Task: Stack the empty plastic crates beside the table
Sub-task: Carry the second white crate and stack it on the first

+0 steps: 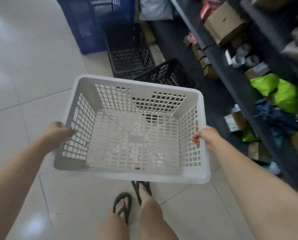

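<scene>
An empty white perforated crate is held in the air in front of me, above the tiled floor. My left hand grips its left rim and my right hand grips its right rim. Beyond it on the floor stands a black crate, with a second black crate tilted beside it and partly hidden behind the white one. A tall blue crate stands further back at the top.
Dark shelving runs along the right, loaded with cardboard boxes, green bags and small packets. Pale floor tiles spread out to the left. My feet in dark sandals are below the crate.
</scene>
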Action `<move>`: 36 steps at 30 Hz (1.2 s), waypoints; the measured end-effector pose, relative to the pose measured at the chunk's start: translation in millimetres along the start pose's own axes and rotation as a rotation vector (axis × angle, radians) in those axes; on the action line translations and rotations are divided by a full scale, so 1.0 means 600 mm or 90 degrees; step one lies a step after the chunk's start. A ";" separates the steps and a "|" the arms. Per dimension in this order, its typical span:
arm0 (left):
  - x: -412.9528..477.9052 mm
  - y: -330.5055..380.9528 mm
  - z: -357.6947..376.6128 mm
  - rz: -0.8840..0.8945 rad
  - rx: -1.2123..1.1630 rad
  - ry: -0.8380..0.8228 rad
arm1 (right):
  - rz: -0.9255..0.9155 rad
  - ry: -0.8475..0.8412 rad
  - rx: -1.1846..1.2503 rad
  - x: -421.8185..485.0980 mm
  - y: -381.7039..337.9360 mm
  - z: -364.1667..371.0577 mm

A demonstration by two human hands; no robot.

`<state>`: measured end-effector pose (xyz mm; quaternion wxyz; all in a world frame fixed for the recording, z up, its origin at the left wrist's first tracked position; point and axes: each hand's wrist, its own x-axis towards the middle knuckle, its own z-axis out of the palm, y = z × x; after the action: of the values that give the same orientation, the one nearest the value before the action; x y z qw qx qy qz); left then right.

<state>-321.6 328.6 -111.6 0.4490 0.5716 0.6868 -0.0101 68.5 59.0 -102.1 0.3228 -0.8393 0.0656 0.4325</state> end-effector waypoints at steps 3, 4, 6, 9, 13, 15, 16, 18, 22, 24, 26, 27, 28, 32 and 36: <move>-0.071 0.066 0.014 0.085 -0.015 -0.022 | -0.003 0.045 0.057 -0.076 0.041 -0.097; -0.095 0.086 0.025 0.111 -0.015 -0.032 | 0.002 0.068 0.081 -0.100 0.065 -0.128; -0.150 0.122 0.053 0.165 0.002 -0.052 | 0.013 0.110 0.129 -0.147 0.123 -0.185; -0.240 0.166 0.106 0.238 0.033 -0.095 | 0.031 0.183 0.206 -0.215 0.233 -0.266; -0.360 0.210 0.202 0.330 0.114 -0.177 | 0.049 0.238 0.342 -0.299 0.406 -0.362; -0.420 0.224 0.263 0.363 0.143 -0.213 | 0.069 0.262 0.379 -0.337 0.495 -0.410; -0.450 0.227 0.296 0.380 0.154 -0.231 | 0.082 0.277 0.394 -0.355 0.539 -0.434; -0.515 0.228 0.367 0.409 0.195 -0.265 | 0.115 0.322 0.410 -0.384 0.634 -0.484; -0.649 0.215 0.529 0.450 0.267 -0.319 | 0.174 0.389 0.472 -0.436 0.830 -0.582; -0.725 0.202 0.612 0.463 0.298 -0.346 | 0.192 0.406 0.508 -0.464 0.917 -0.632; -0.805 0.189 0.693 0.482 0.323 -0.366 | 0.217 0.417 0.531 -0.494 0.996 -0.686; -0.844 0.184 0.732 0.493 0.338 -0.371 | 0.228 0.417 0.541 -0.509 1.033 -0.712; -0.883 0.179 0.770 0.502 0.354 -0.378 | 0.239 0.421 0.555 -0.523 1.069 -0.737; -1.031 0.173 0.903 0.532 0.408 -0.410 | 0.268 0.467 0.612 -0.563 1.189 -0.837; -1.150 0.190 1.021 0.609 0.428 -0.441 | 0.296 0.531 0.647 -0.573 1.276 -0.923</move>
<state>100.8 -490.0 13.3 0.3958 0.8848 0.1348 -0.2059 -62.8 -930.1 21.9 0.5225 -0.6446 0.5561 0.0474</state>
